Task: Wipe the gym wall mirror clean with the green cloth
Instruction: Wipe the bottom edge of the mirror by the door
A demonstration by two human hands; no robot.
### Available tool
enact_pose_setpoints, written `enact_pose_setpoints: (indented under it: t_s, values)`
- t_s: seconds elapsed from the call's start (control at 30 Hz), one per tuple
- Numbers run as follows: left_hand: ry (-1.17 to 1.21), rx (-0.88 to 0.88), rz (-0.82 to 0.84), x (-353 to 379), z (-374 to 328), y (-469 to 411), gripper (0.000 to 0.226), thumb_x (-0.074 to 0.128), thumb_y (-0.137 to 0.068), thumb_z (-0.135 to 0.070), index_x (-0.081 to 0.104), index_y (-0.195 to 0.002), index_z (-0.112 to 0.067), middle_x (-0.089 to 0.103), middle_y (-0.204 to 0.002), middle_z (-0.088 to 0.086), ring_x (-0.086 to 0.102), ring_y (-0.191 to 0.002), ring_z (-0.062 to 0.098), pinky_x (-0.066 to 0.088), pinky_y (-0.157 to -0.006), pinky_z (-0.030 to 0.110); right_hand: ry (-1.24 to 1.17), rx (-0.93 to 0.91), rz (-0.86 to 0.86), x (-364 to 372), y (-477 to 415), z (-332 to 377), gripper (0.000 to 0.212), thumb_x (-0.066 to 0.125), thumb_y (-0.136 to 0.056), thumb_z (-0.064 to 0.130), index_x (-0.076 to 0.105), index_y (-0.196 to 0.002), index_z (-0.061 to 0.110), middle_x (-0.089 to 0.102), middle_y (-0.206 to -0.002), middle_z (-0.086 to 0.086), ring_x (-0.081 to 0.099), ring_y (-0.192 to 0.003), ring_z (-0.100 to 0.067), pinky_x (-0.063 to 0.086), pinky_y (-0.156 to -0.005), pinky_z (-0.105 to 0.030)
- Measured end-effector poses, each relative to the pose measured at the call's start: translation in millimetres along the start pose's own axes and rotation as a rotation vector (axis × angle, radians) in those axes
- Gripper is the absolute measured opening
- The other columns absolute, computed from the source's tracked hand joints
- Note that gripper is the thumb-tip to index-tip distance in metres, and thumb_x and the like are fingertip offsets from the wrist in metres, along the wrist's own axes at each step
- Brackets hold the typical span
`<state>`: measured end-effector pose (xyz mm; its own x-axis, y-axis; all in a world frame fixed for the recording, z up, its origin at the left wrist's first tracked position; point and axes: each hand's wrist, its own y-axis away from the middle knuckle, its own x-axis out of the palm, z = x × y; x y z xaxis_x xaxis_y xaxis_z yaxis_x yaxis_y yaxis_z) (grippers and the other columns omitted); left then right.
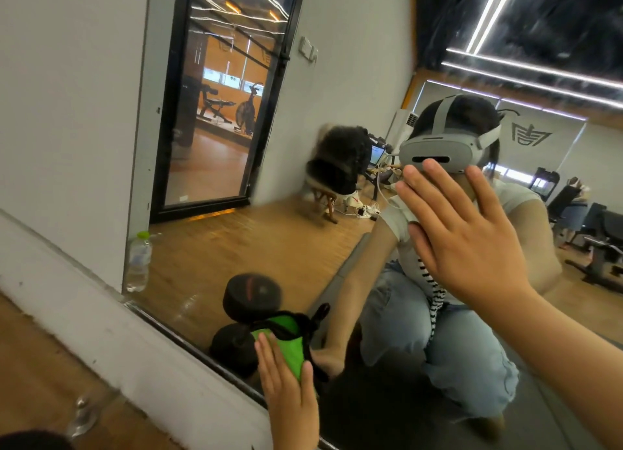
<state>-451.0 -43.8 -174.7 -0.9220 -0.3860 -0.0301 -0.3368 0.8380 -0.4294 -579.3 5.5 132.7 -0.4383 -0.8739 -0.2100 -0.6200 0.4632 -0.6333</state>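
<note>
Presently both hands lie well apart on the large gym wall mirror (236, 247): the right hand (468, 244) is spread flat, fingers straight, against bare glass, and the left hand (290, 395) presses straight fingers on the green cloth with black edging (293, 352), thumb alongside it. The cloth sits low on the glass, just above the mirror's bottom edge, under the left fingertips and well below the right hand. Just left of the cloth the glass reflects a black dumbbell (253, 298) and, farther left, a clear plastic bottle with a green cap (138, 264); a white ledge (101, 331) runs beneath the mirror.
</note>
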Motion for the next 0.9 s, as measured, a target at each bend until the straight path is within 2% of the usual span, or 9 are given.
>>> enact_pose_setpoints:
  t_s: [0.1, 0.17, 0.27, 0.37, 0.43, 0.53, 0.67, 0.83, 0.9]
  values:
    - [0.176, -0.388, -0.063, -8, 9, -23, 0.076, 0.037, -0.105, -0.045, -0.002, -0.156, -0.005, -0.006, -0.166, 0.011, -0.006, -0.153, 0.017, -0.003, -0.121, 0.029, 0.0, 0.003, 0.009, 0, 0, 1, 0.054, 0.034, -0.108, 0.031, 0.027, -0.157, 0.011, 0.024, -0.164, -0.008, 0.018, -0.153, -0.025, 0.015, -0.123, -0.052]
    - [0.199, -0.47, -0.093, -5, 9, -21, 0.078, 0.037, -0.104, -0.044, -0.002, -0.156, -0.001, -0.007, -0.166, 0.013, -0.005, -0.154, 0.021, -0.004, -0.122, 0.029, -0.002, 0.003, 0.012, 0, 1, 1, 0.054, 0.035, -0.108, 0.03, 0.027, -0.157, 0.011, 0.023, -0.164, -0.008, 0.018, -0.153, -0.025, 0.015, -0.123, -0.053]
    - [0.183, -0.413, -0.012, 3, -4, 11, 0.114, 0.024, -0.088, -0.082, 0.009, -0.15, 0.012, 0.007, -0.16, 0.024, 0.007, -0.151, 0.033, 0.004, -0.121, 0.034, -0.007, 0.004, 0.001, 0, 1, 0, 0.053, 0.034, -0.108, 0.03, 0.028, -0.157, 0.011, 0.025, -0.163, -0.008, 0.02, -0.152, -0.026, 0.016, -0.122, -0.053]
    - [0.089, -0.361, -0.036, 15, 7, 39, 0.106, 0.021, -0.095, -0.075, 0.016, -0.145, 0.018, 0.022, -0.15, 0.042, 0.02, -0.141, 0.043, 0.011, -0.115, 0.033, -0.003, -0.001, -0.007, 0, 0, 0, 0.053, 0.034, -0.108, 0.03, 0.029, -0.157, 0.01, 0.026, -0.163, -0.009, 0.021, -0.152, -0.026, 0.016, -0.122, -0.053]
    - [0.13, -0.362, -0.012, 8, 4, 26, 0.106, 0.024, -0.087, -0.08, 0.001, -0.15, 0.002, 0.009, -0.161, 0.025, 0.009, -0.149, 0.029, 0.004, -0.12, 0.03, -0.004, -0.003, -0.011, 0, 0, 0, 0.052, 0.034, -0.108, 0.03, 0.03, -0.156, 0.01, 0.027, -0.163, -0.009, 0.022, -0.152, -0.027, 0.014, -0.123, -0.052]
    - [0.152, -0.453, -0.085, 2, 10, 0, 0.095, 0.026, -0.086, -0.064, -0.007, -0.156, -0.008, -0.005, -0.167, 0.01, -0.004, -0.154, 0.021, 0.0, -0.125, 0.036, -0.007, -0.006, -0.014, 0, -1, 0, 0.052, 0.034, -0.108, 0.03, 0.031, -0.156, 0.01, 0.027, -0.162, -0.009, 0.022, -0.151, -0.027, 0.012, -0.123, -0.051]
    - [0.111, -0.511, -0.104, -2, 18, -15, 0.092, 0.022, -0.088, -0.06, -0.007, -0.157, -0.008, -0.005, -0.167, 0.009, -0.003, -0.154, 0.021, 0.001, -0.125, 0.037, -0.011, -0.007, -0.022, 0, -1, 0, 0.051, 0.034, -0.108, 0.03, 0.032, -0.155, 0.01, 0.028, -0.162, -0.009, 0.023, -0.151, -0.027, 0.013, -0.123, -0.051]
    - [0.019, -0.411, 0.003, 2, 15, 18, 0.114, 0.001, -0.076, -0.089, -0.01, -0.154, -0.007, -0.004, -0.166, 0.013, -0.001, -0.154, 0.025, -0.003, -0.123, 0.036, -0.004, -0.003, -0.018, 0, 0, 0, 0.052, 0.033, -0.109, 0.03, 0.03, -0.156, 0.01, 0.027, -0.162, -0.009, 0.022, -0.151, -0.027, 0.013, -0.123, -0.051]
    - [-0.018, -0.429, -0.011, -2, 18, 4, 0.102, 0.007, -0.084, -0.078, -0.011, -0.153, -0.005, -0.007, -0.166, 0.013, -0.005, -0.154, 0.022, -0.011, -0.12, 0.028, -0.01, -0.001, -0.021, 0, 0, 0, 0.052, 0.034, -0.109, 0.03, 0.03, -0.156, 0.01, 0.027, -0.162, -0.009, 0.022, -0.151, -0.027, 0.013, -0.123, -0.051]
